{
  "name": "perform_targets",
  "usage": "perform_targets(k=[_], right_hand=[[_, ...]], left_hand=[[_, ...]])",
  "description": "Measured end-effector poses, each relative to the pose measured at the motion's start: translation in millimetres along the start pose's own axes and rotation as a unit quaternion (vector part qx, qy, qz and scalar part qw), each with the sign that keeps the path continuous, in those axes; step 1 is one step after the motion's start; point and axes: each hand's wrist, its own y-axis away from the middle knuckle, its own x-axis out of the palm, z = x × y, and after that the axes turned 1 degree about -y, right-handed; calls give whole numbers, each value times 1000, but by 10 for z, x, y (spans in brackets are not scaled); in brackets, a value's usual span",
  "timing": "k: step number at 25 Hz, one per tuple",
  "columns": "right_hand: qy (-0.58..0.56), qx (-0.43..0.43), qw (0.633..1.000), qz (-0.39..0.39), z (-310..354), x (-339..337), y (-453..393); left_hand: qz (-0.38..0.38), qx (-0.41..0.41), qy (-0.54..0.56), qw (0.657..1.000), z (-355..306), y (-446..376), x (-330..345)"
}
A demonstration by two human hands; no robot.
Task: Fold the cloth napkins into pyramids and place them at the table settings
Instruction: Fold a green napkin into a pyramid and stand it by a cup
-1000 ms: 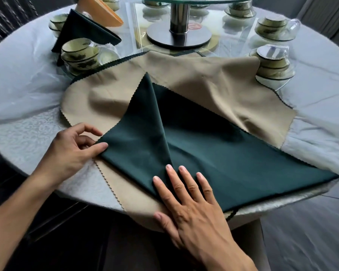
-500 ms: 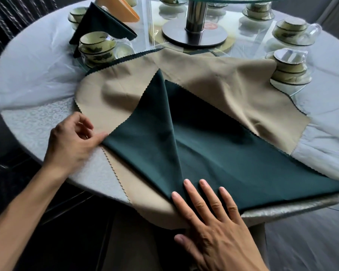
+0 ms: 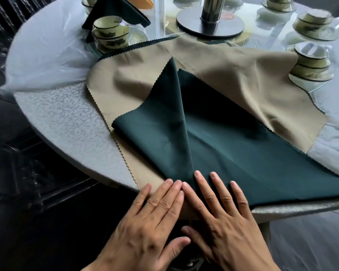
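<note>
1. Dark green cloth, the green napkin (image 3: 233,145), lies partly folded at the near edge of the round table (image 3: 57,122), with its left flap turned over towards the middle so that its point reaches away from the person.
2. Under it lies a tan napkin (image 3: 233,75), spread flat, its zigzag edge showing on the left and the right.
3. Left hand (image 3: 151,222) rests flat, fingers straight and close together, its fingertips on the tan napkin right at the near corner of the green fold.
4. Right hand (image 3: 223,222) lies flat just beside it, fingers spread, pressing down on the green napkin at the near end of the fold line; neither hand pinches anything.
5. Index fingers of the 2 hands touch at their tips.
6. Beyond the cloths, a folded green napkin (image 3: 115,12) stands at the far left next to stacked cups (image 3: 110,34) wrapped in clear film, with an orange napkin (image 3: 141,1) behind it.
7. More wrapped cups (image 3: 309,63) sit at the far right, touching the tan napkin's corner.
8. Steel turntable base (image 3: 209,24) stands at the table's centre.
</note>
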Motion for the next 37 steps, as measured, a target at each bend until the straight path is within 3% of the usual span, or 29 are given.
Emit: perform_targets(k=[5,10,14,16,19,22,29,33,37], right_hand=[[-6,-3,1000,6,-9,-12,14],[-6,1,1000,13,-4,-4,7],[-2,1,1000,13,-13,9,19],[0,2,1000,10,-22,19,24],[-1,2,1000,8,-14,19,21],[-17,3,1000,8,-4,0,6],[-164,-15,986,-7,-448,-174,76],[-93,-7,996,2,-1119,-294,200],[-100,-5,993,57,-1757,-479,361]], left_hand=[[56,-92,0,994,158,-24,-84],[127,-253,2,959,1004,-151,-252],[129,-306,12,943,1461,-278,-304],[77,-321,-20,944,1366,-355,-329],[-49,-209,0,977,789,-491,-300],[-14,-97,57,994,205,-624,-116],[55,-94,4,994,162,-621,70],[78,-85,-9,993,169,-614,58],[87,-78,-17,993,186,-613,52]])
